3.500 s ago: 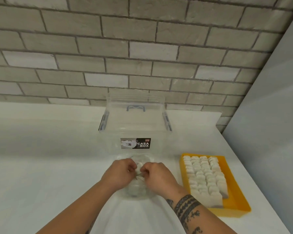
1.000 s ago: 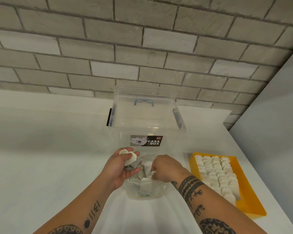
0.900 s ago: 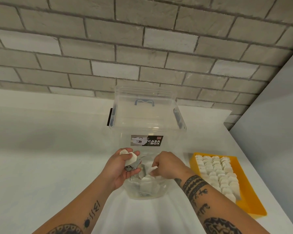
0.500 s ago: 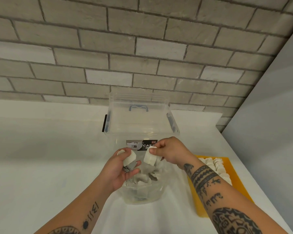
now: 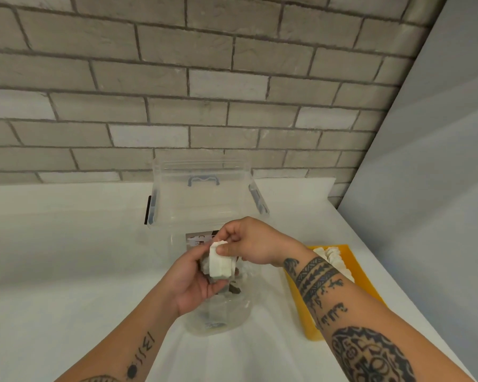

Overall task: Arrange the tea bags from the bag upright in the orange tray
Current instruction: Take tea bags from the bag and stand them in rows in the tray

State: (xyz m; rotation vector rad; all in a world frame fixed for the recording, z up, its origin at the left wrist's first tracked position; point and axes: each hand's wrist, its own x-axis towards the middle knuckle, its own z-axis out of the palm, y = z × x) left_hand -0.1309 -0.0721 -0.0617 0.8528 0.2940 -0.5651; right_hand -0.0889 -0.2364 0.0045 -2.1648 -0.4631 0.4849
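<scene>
Left hand (image 5: 189, 282) cups a stack of tea bags (image 5: 218, 264) over the bag (image 5: 218, 312); right hand (image 5: 249, 244) pinches one onto it (likely batching for tray (image 5: 366, 279)).

No text can be read: the label (image 5: 199, 238) on the clear box (image 5: 202, 194) is blurred and partly behind the right hand (image 5: 254, 241).

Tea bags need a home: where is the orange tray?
Head view: the orange tray sits on the counter at the right, partly hidden behind the right forearm, beside the clear bag.
</scene>
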